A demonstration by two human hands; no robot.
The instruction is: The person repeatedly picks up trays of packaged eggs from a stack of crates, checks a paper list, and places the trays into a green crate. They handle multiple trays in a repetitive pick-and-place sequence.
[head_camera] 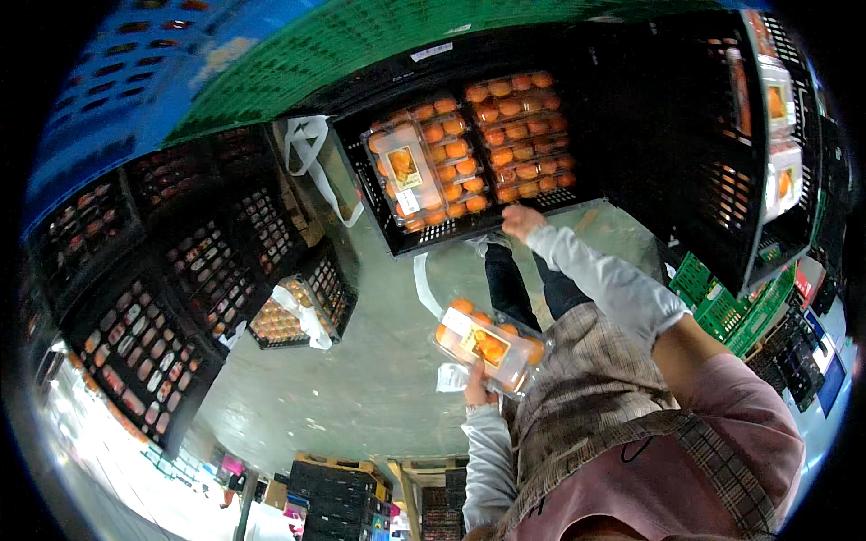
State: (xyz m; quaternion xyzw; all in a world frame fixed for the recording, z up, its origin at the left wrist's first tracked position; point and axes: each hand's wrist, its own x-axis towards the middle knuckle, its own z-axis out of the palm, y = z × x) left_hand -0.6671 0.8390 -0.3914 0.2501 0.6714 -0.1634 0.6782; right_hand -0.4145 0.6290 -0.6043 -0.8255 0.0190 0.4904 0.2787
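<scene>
My left hand (477, 387) grips a clear plastic clamshell pack of orange fruits (492, 346) in front of my apron. The pack bears a picture label and a white sticker. A small white label strip (452, 377) shows beside that hand; whether the fingers hold it is unclear. My right hand (522, 222) is at the near rim of a black plastic crate (433, 245), its fingers curled and blurred. Inside the crate, similar packs of orange fruits (517, 138) stand in two groups. One labelled pack (406, 172) lies on top at the left.
Stacked black crates (145, 358) line the left, with a smaller crate of fruit (277, 324) before them. Tall black crates (734, 203) and green crates (710, 297) stand on the right. White straps (314, 162) trail near the crate. A person (231, 477) is far off.
</scene>
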